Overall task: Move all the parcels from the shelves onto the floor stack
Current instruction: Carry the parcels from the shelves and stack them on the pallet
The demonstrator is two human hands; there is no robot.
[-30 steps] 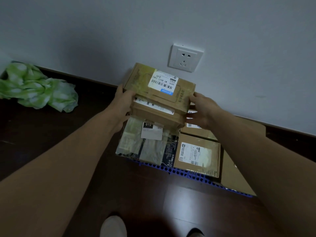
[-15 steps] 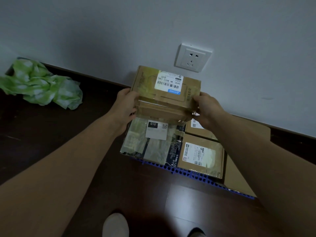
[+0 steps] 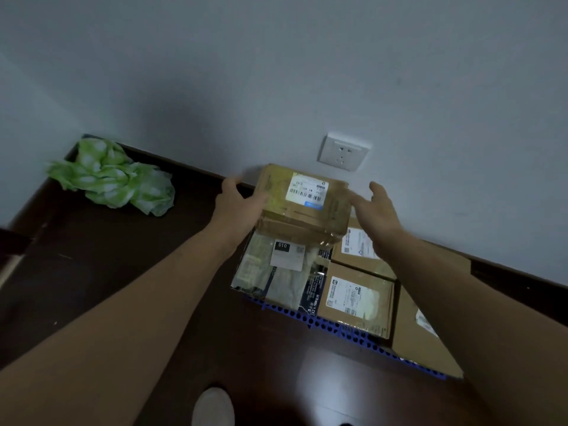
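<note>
A brown cardboard parcel [image 3: 302, 199] with a white barcode label rests on top of the floor stack against the wall. My left hand [image 3: 238, 201] lies beside its left edge with the fingers spread, perhaps still touching it. My right hand [image 3: 376, 207] hovers open just off its right edge, apart from it. Under the top parcel lies a plastic-wrapped parcel [image 3: 276, 269] marked 010. To the right sit brown boxes [image 3: 356, 299] with white labels. The stack stands on a blue perforated pallet [image 3: 338, 327].
A crumpled green and white cloth [image 3: 113, 179] lies on the dark wooden floor at the left by the wall. A white wall socket [image 3: 342, 152] is just above the stack. My shoe [image 3: 212, 407] shows at the bottom edge.
Both hands held the top parcel by its sides; now they have let go and spread apart. The parcel has settled on the stack.
</note>
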